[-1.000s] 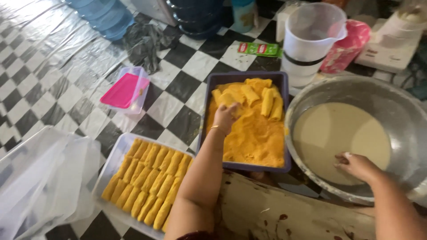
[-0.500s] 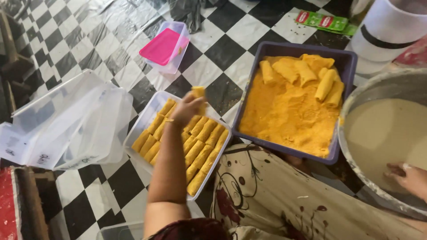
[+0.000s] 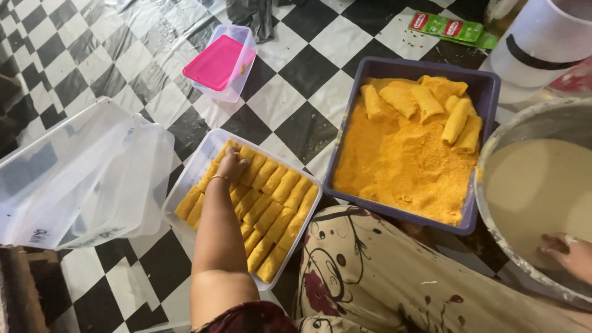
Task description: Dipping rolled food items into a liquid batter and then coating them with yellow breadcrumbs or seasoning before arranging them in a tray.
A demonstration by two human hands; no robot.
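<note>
My left hand [image 3: 233, 164] rests on the breaded rolls [image 3: 271, 203] lined up in a clear plastic tray [image 3: 182, 179], pressing one at the tray's far left end. A purple tray [image 3: 487, 86] to the right holds orange breadcrumbs [image 3: 401, 166] and several coated rolls [image 3: 431, 102] at its far side. My right hand [image 3: 570, 254] lies at the lower right, fingers in the pale batter [image 3: 536, 185] of a large metal bowl [image 3: 493, 246]. I cannot see what those fingers hold.
Clear plastic lids or boxes [image 3: 74, 179] are stacked at the left. A small clear box with a pink lid [image 3: 219, 61] sits farther out. A white jug [image 3: 542, 43] and green sachets [image 3: 453, 28] stand at the top right. Patterned cloth [image 3: 370, 277] covers my lap.
My left hand carried a roll from the purple crumb tray over to the clear tray and set it down among the rows. The camera view has swung left and down.
</note>
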